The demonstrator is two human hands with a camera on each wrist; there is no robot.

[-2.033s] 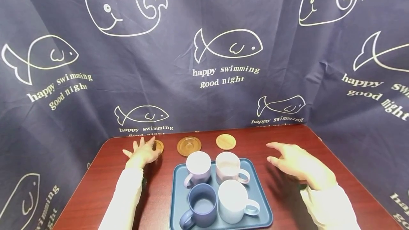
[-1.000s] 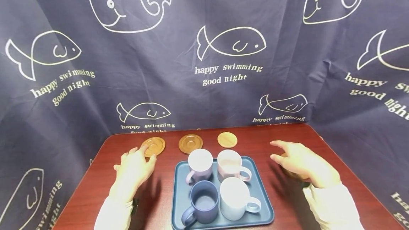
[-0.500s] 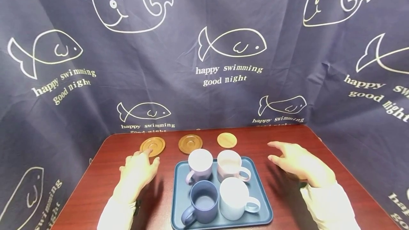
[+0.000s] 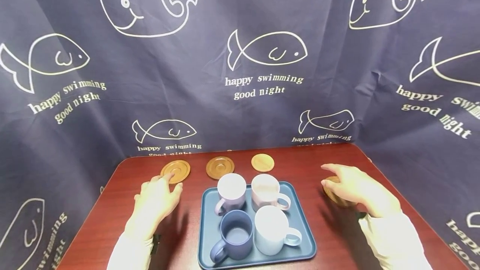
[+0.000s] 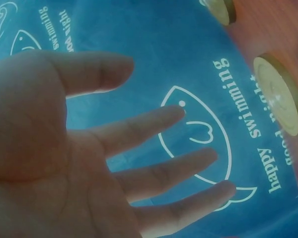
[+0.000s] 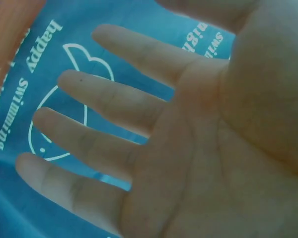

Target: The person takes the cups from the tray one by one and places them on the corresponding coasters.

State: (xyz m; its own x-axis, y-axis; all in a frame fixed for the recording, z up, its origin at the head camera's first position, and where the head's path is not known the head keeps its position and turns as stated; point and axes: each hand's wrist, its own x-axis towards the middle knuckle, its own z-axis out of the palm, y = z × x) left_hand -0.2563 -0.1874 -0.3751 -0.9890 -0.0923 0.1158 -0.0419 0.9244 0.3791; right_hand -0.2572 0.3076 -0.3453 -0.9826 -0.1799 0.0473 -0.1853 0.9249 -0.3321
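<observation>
My left hand is spread over the table's left side, just in front of a round wooden coaster. In the left wrist view that palm holds nothing, its fingers straight and apart. On the right, my right hand hovers partly over another wooden coaster, hiding some of it. The right wrist view shows its palm bare and the fingers extended. Between the hands a blue tray carries a lilac mug, a pale pink mug, a dark blue mug and a light blue mug.
Two more round wooden coasters lie along the back of the table: a grooved coaster behind the lilac mug and a paler coaster to its right. A dark blue curtain with fish prints encloses the red-brown table.
My left hand has drawn back from the left coaster toward me, leaving it in plain view. My right hand has shifted slightly right, showing more of the coaster under it. The mugs stay put.
</observation>
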